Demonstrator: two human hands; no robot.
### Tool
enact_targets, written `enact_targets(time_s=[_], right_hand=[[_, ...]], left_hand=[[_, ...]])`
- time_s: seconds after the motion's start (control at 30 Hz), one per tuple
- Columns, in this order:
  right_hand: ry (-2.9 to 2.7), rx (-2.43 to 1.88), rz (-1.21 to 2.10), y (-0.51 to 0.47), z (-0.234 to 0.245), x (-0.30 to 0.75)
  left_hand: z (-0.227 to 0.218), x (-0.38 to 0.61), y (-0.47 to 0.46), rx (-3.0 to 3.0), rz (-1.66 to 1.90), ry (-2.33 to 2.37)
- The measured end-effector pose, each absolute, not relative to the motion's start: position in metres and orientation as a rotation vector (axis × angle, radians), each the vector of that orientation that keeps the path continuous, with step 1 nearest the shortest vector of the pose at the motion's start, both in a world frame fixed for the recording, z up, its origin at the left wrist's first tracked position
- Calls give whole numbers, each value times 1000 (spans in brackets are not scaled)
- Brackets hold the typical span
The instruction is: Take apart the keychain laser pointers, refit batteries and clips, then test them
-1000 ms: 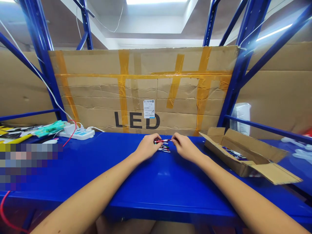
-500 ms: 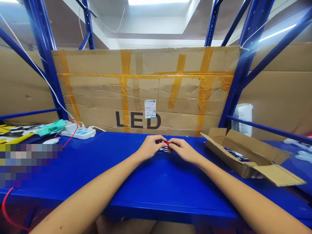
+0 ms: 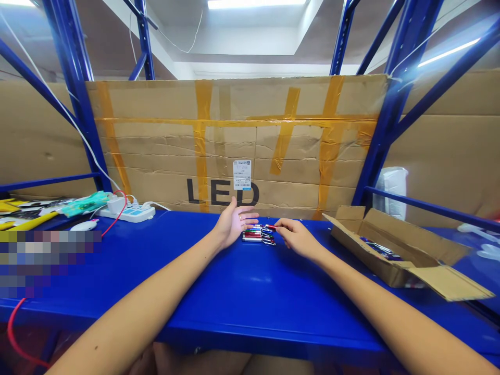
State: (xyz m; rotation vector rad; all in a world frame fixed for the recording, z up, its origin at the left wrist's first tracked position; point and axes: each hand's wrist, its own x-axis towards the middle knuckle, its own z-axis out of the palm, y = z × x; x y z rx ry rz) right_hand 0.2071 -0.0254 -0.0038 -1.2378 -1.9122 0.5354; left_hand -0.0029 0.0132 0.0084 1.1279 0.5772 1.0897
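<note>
Several slim pens (image 3: pixel 255 237) with silver, red and green barrels lie side by side on the blue table (image 3: pixel 250 291), roughly parallel. Beside their left ends, my left hand (image 3: pixel 230 225) is open, palm turned toward them and fingers spread. My right hand (image 3: pixel 297 237) pinches the right end of a short red pen (image 3: pixel 270 226) between thumb and index finger, at the far right of the row. Its far end points left, over or next to the other pens; whether it touches them I cannot tell.
On the right stands an open cardboard box (image 3: pixel 390 260) with more pens (image 3: pixel 380 249) inside. A white power strip (image 3: pixel 133 212) and a teal plastic packet (image 3: pixel 86 203) lie at the back left. A large taped carton (image 3: pixel 172 146) forms the back wall between blue posts.
My left hand has let go of the red pen, moved left and opened. My right hand has shifted slightly right with the red pen, uncovering the row of pens.
</note>
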Motion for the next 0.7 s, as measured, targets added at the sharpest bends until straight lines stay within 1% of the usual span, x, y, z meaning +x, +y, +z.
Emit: enact_targets(time_s=[0.23,0.7], right_hand=[[-1913,-1209,338,-18,-6,214],[-1927,-1265,210,-23,-4,214]], left_hand=[[9,4,9,1111,1091,579],[10,3,10,1103,1126,595]])
